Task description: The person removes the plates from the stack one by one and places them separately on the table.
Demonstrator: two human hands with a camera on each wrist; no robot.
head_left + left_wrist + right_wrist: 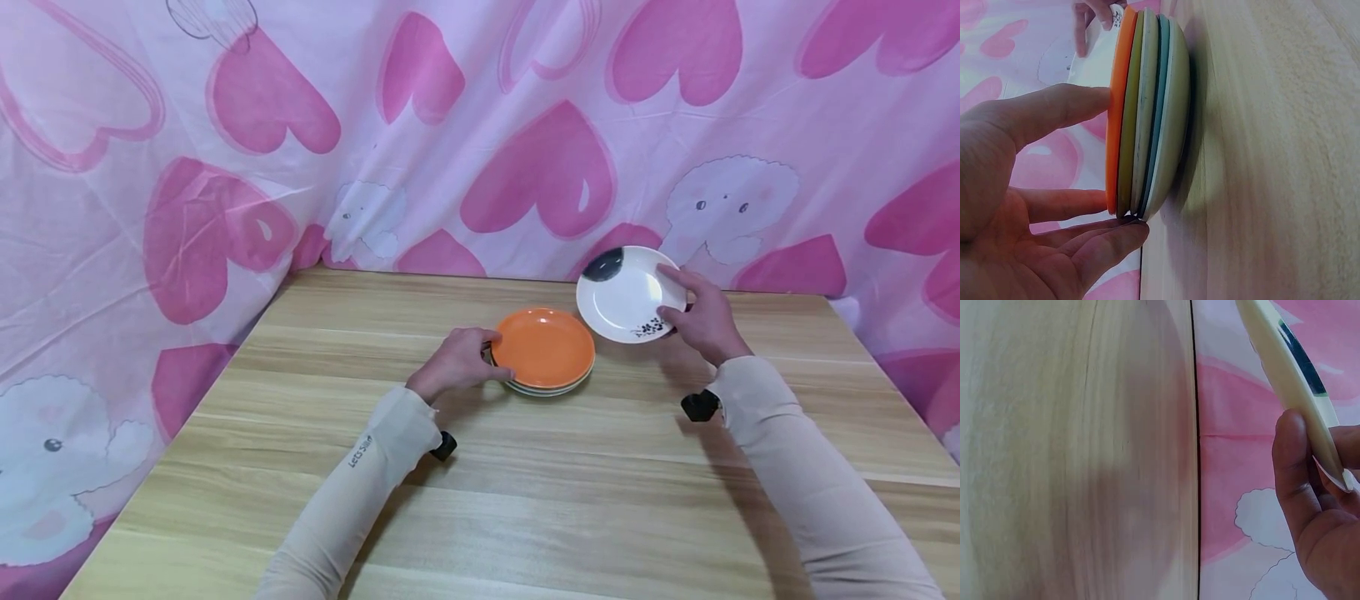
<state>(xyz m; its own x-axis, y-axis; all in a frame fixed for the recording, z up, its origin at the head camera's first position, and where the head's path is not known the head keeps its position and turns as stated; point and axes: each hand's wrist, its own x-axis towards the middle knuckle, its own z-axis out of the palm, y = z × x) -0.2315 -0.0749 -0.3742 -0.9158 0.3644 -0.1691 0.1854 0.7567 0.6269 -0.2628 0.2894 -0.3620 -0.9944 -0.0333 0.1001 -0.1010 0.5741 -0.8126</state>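
Note:
A stack of plates (1169,119) stands on the table near its far edge, an orange plate (545,348) on top. Edge-on in the left wrist view, olive, pale and teal rims show below the orange one. My left hand (463,363) grips the near-left edge of the stack, with thumb and fingers spread along the rims. To the right, my right hand (707,317) holds a white plate (622,300) by its right edge, tilted and raised off the table. This plate has a dark patch at its upper left and a dark leafy print low on the right.
The wood-grain table (510,492) reaches back to a pink curtain (427,167) with hearts and white cartoon animals. Black wrist cameras hang under both sleeves. The right arm's shadow falls on the tabletop.

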